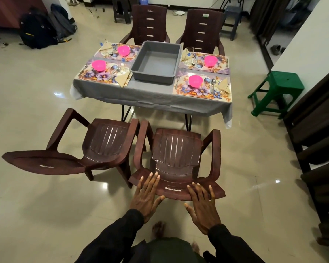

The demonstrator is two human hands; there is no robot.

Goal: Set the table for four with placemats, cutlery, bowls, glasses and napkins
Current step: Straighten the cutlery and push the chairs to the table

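Left hand (146,195) and right hand (202,204) rest flat on the backrest of the near chair (176,149), each grip wide, holding nothing; beyond, the bench (150,92) carries four placemats (201,93) with pink bowls (195,80), cutlery (213,84) and napkins (224,85), flanking a grey tub (157,61).

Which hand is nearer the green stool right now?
Right. The right hand rests on the right end of the chair back, toward the green stool; the left hand rests on its left end, farther off.
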